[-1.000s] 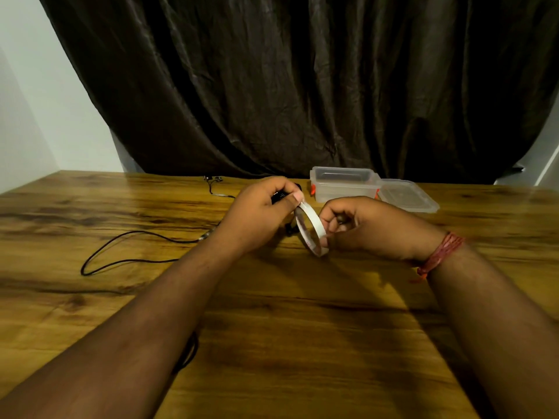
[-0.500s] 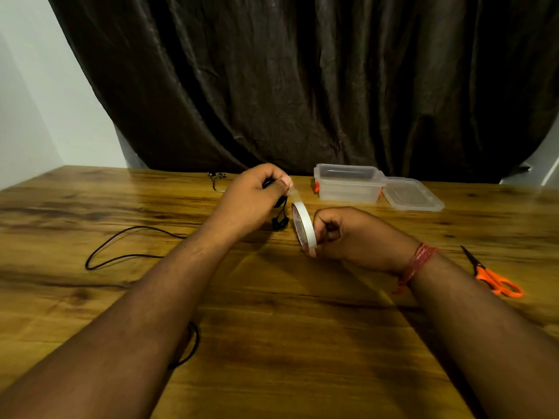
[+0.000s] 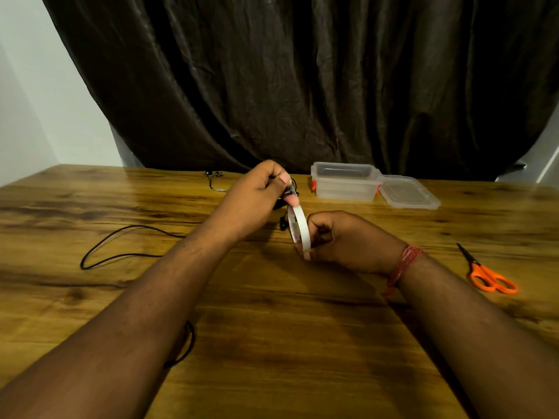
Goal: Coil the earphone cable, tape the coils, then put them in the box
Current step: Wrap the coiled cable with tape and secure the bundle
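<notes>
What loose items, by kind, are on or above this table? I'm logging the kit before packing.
Black earphone cable: 1
White roll of tape, held in the right hand: 1
Clear plastic box: 1
Clear plastic lid: 1
Orange-handled scissors: 1
Total: 5

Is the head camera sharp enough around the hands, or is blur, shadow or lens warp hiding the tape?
Head view: dim, warm light; slight motion blur on the left hand; tape roll readable in the right hand; arm shadows darken the near table; wide-angle bowing at the edges.
</notes>
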A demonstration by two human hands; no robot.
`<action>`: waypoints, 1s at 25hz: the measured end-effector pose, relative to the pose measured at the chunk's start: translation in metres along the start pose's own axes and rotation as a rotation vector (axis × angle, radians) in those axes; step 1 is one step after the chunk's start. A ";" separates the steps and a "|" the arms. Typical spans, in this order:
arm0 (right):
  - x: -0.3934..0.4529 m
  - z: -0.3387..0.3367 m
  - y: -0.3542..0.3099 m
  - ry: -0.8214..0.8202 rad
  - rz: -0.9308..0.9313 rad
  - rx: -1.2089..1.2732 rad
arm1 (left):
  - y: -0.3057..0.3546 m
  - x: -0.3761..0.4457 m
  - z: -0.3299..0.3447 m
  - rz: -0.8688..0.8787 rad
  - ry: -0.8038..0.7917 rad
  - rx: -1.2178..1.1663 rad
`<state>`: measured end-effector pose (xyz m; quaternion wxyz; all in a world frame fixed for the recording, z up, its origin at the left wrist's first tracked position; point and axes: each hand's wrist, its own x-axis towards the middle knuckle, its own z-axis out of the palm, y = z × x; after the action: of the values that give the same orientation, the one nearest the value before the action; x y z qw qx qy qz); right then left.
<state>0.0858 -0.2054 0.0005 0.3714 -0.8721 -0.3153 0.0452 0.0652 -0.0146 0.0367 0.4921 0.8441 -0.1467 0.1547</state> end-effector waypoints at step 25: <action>-0.121 -0.103 0.018 0.072 0.769 -0.747 | 0.014 -0.013 0.016 0.094 0.033 0.201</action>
<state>0.0314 -0.3495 0.0439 0.0031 -0.9984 0.0452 0.0330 0.0496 -0.0339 0.0352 0.3996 0.8787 -0.1617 0.2052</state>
